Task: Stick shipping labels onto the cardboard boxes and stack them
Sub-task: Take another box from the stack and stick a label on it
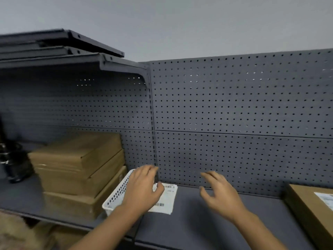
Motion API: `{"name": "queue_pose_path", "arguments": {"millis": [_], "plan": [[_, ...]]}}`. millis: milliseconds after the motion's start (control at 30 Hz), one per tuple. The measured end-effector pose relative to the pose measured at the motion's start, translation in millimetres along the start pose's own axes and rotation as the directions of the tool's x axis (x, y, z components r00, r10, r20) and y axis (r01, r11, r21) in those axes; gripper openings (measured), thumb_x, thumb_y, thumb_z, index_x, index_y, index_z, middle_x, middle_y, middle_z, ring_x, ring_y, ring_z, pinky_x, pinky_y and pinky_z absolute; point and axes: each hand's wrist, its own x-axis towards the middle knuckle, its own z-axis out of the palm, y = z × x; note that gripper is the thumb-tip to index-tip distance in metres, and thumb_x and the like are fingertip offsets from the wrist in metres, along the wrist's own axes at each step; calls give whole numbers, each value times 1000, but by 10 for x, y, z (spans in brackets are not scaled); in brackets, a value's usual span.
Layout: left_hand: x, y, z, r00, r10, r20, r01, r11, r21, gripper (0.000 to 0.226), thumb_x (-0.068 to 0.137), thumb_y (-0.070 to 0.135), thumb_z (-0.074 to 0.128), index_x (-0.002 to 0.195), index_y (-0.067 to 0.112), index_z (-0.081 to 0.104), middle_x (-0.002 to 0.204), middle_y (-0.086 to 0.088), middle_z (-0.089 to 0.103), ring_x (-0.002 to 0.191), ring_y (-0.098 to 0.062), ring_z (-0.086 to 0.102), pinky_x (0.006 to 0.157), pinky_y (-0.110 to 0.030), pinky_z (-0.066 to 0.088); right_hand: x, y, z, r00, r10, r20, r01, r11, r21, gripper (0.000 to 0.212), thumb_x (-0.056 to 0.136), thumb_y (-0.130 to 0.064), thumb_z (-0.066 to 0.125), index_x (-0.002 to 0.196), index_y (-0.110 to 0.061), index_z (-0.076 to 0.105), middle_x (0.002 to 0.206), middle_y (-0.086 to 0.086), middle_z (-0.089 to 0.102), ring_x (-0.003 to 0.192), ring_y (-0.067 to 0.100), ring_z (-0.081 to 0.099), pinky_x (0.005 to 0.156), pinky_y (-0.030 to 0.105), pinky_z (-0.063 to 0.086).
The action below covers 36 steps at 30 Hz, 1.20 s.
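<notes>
Where labels (166,198) lay: by white basket (117,193), under left hand (142,189).
Hands: both hung loose, empty; right hand (220,193) above shelf (198,226).
Risk: overlapping sheets could have lifted together.
Boxes: stack (77,168) sat left.

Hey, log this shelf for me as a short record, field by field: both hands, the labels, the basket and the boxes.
left hand: over white basket and shipping labels, fingers relaxed; contact unclear
right hand: open, fingers spread, above the shelf, holds nothing
shipping labels: flat on shelf, partly hidden by left hand
white basket: perforated, between box stack and labels
box stack: three cardboard boxes, left, no label visible
labelled box: far right, label on top
</notes>
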Motion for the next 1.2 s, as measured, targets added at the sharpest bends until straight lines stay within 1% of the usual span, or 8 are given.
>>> {"name": "queue_pose_path", "arguments": {"millis": [300, 467, 600, 700, 833, 933, 1033, 1200], "plan": [[15, -1241, -794, 980, -93, -177, 107, 992, 72, 49, 93, 45, 48, 134, 22, 62, 134, 5, 60, 132, -17, 50, 127, -46, 23, 574, -1331, 602, 998, -60, 5, 58, 979, 195, 56, 101, -46, 48, 152, -25, 44, 148, -13, 47, 132, 10, 47, 100, 31, 49], [126, -1936, -1126, 957, -181, -229, 211, 970, 117, 51, 94, 46, 43, 131, 19, 65, 128, 0, 64, 127, -23, 55, 124, -50, 29, 804, -2032, 874, 997, -74, 33, 59, 939, 338, 59, 102, -50, 48, 155, -25, 39, 154, -9, 43, 140, 13, 43, 110, 34, 43], [246, -2443, -1336, 915, -311, -258, 329, 944, 31, 52, 93, 46, 45, 127, 14, 68, 124, -6, 68, 117, -30, 60, 110, -50, 44, 1014, -2555, 1083, 997, -75, 30, 57, 912, 407, 62, 102, -53, 46, 156, -22, 37, 151, -5, 44, 137, 14, 46, 108, 31, 43], [309, -2825, -1460, 890, -405, -211, 420, 907, 31, 61, 90, 51, 40, 128, 11, 68, 124, -10, 69, 116, -33, 61, 105, -47, 47, 1175, -2906, 1246, 997, -52, 53, 20, 872, 490, 71, 101, -61, 41, 157, -20, 32, 152, -1, 43, 136, 16, 47, 109, 36, 44], [332, -3297, -1482, 835, -539, -115, 538, 842, -42, 69, 87, 61, 35, 126, 15, 68, 127, -12, 67, 118, -35, 61, 102, -46, 50, 1349, -3247, 1416, 996, 7, 83, -56, 800, 598, 77, 98, -69, 37, 157, -18, 32, 159, 2, 35, 146, 20, 37, 115, 35, 34], [327, -3516, -1430, 789, -613, -36, 600, 783, -166, 61, 92, 62, 44, 132, 19, 63, 133, -12, 62, 120, -37, 59, 100, -45, 50, 1454, -3392, 1490, 993, 63, 97, -112, 721, 684, 78, 91, -81, 32, 151, -31, 39, 156, -2, 41, 145, 23, 40, 121, 45, 32], [341, -3630, -1370, 753, -657, 51, 633, 699, -333, 72, 88, 67, 44, 140, 20, 56, 140, -12, 58, 124, -35, 58, 99, -43, 48, 1552, -3455, 1598, 990, 87, 107, -137, 677, 723, 80, 82, -92, 28, 146, -45, 39, 152, -11, 47, 145, 19, 41, 122, 54, 28], [392, -3736, -1310, 709, -703, 60, 625, 587, -515, 62, 97, 47, 59, 148, 13, 51, 145, -11, 58, 132, -32, 54, 100, -40, 45, 1595, -3609, 1608, 981, 98, 166, -192, 568, 800, 70, 93, -72, 47, 151, -34, 37, 136, -19, 49, 133, 11, 48, 115, 34, 37]]}}
